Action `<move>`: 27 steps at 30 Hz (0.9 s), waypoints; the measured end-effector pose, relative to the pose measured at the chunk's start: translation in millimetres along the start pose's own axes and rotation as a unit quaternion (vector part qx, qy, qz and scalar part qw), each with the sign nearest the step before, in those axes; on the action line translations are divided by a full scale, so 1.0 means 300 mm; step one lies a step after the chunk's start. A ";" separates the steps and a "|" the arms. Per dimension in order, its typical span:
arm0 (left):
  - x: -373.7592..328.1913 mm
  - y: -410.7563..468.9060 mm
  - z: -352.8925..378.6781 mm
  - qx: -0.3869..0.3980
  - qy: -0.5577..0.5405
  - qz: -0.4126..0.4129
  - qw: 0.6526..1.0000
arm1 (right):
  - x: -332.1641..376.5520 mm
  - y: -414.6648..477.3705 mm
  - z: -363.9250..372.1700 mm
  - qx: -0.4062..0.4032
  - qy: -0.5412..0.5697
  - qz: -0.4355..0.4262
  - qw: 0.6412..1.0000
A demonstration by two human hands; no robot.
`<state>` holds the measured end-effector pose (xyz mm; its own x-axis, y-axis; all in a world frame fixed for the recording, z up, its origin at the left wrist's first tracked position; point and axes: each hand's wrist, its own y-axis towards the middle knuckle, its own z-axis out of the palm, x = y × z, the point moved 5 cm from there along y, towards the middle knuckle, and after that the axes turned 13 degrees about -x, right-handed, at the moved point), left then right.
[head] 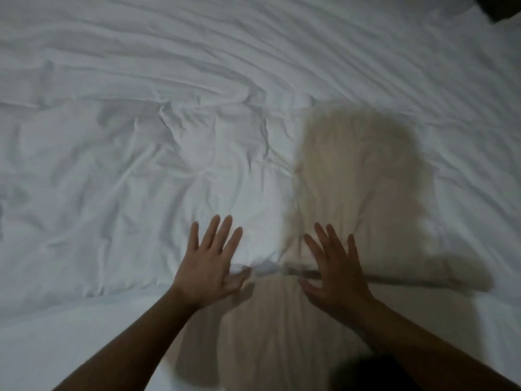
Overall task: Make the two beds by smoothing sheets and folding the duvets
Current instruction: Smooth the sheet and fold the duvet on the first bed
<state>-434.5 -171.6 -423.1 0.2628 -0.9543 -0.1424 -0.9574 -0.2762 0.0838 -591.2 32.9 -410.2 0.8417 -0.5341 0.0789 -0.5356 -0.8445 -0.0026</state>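
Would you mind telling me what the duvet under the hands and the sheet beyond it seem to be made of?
Duvet: white woven fabric, likely cotton or a blend, matte, over soft filling; it puffs and creases crisply. Sheet: thin white woven cloth, matte, lying flat in long shallow wrinkles. Fibre cannot be told.

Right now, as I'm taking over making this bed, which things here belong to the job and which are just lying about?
Job: wrinkled duvet; sheet beyond it; left hand and right hand, spread flat at the duvet's near edge.
Lying about: dark thing at the far right corner, too cut off to identify.
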 end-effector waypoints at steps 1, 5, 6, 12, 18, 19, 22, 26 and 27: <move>0.005 -0.059 0.006 0.014 0.025 0.010 1.000 | -0.001 -0.050 0.016 0.034 -0.043 -0.010 0.998; 0.049 -0.061 0.007 0.049 0.093 -0.054 0.993 | -0.121 0.001 0.069 0.037 -0.127 0.077 0.988; 0.055 -0.036 -0.001 0.039 0.099 -0.052 0.993 | -0.149 0.028 0.075 0.041 -0.136 0.090 0.986; 0.004 -0.197 -0.066 -0.010 0.040 0.077 0.996 | -0.185 -0.107 -0.029 0.109 -0.074 -0.002 0.991; -0.108 -0.271 -0.005 0.245 0.104 -0.133 0.955 | -0.236 -0.315 0.050 0.168 -0.022 -0.007 0.985; -0.143 -0.244 -0.006 0.262 0.078 -0.147 0.951 | -0.255 -0.309 0.033 0.171 -0.004 0.018 0.985; -0.301 -0.117 0.005 0.203 0.018 -0.119 0.972 | -0.307 -0.275 -0.021 0.093 0.004 0.066 0.993; -0.600 0.076 0.058 0.120 0.002 -0.071 0.990 | -0.513 -0.275 -0.017 0.061 -0.063 0.137 0.987; -0.675 0.121 0.079 0.109 0.004 -0.052 0.993 | -0.565 -0.274 -0.012 0.063 -0.067 0.151 0.984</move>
<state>-525.3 14.5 -414.7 0.3619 -0.9229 -0.1314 -0.9278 -0.3429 -0.1469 -690.1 193.1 -419.9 0.6516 -0.7546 -0.0776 -0.7570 -0.6402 -0.1305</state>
